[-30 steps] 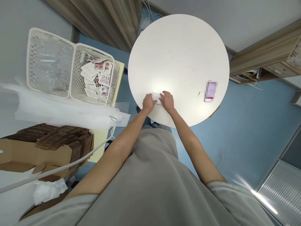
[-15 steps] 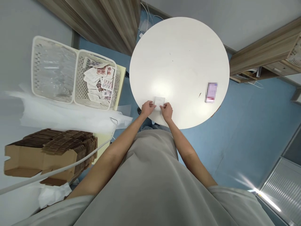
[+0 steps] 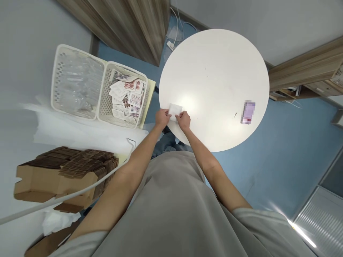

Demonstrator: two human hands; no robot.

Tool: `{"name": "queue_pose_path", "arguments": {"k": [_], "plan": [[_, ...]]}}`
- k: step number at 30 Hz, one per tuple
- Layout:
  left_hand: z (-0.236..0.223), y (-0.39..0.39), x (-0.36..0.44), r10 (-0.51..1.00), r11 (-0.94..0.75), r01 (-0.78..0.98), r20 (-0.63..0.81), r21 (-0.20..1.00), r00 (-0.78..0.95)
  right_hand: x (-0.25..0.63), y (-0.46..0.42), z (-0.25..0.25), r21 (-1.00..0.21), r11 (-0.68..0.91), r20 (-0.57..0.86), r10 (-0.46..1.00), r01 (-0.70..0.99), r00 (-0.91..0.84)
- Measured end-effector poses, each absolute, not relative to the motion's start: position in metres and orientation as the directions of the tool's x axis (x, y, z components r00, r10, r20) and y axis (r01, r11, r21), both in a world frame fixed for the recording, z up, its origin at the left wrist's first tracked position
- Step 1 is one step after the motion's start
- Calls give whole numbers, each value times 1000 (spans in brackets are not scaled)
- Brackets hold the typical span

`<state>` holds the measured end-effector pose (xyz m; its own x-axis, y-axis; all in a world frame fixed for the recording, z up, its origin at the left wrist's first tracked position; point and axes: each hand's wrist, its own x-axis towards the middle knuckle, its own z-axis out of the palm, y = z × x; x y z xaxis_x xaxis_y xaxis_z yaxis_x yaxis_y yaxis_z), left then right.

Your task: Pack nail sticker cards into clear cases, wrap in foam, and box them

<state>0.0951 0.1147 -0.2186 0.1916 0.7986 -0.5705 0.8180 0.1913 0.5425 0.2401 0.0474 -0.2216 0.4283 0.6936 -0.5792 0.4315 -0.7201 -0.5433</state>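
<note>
A small white square packet [image 3: 175, 110] is held between both hands over the near left edge of the round white table [image 3: 214, 71]. My left hand [image 3: 162, 118] pinches its left side, thumb and fingers closed. My right hand [image 3: 183, 120] grips the lower right corner in the same way. The packet looks flat and slightly see-through; what it is made of or holds cannot be made out.
Left of the table, one white basket [image 3: 55, 89] holds clear plastic packaging and another [image 3: 103, 103] holds printed nail-like cards [image 3: 127, 94]. White foam sheeting [image 3: 88, 134] and folded brown cartons [image 3: 77, 162] lie nearer. A blurred purple object [image 3: 248, 112] rests at the table's right.
Both hands and the packet have moved left toward the table's edge, and the packet now sits slightly tilted. The whole view has shifted, so the table appears farther right.
</note>
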Motion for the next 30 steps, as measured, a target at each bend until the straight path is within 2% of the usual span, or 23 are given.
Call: {"name": "queue_pose_path", "arguments": {"k": [10,16,20,26,30], "plan": [[-212,118,98,792,337,794,-608,505,50,231,64,-219,-513,-715,-599,695,475,399],[-194,87,105,877,271,805,-479,528,19,242,69,-211,-486,-692,-619,704,535,349],[-168,40,79,900,289,768,-436,572,-14,250,59,-202,-527,-679,-601,723,511,341],[-122,-24,21,916,387,686,-342,616,-209,243,20,-179,-615,-586,-519,804,528,288],[-102,-51,-11,910,415,621,-292,665,-295,221,-9,-156,-631,-555,-503,824,541,259]]}}
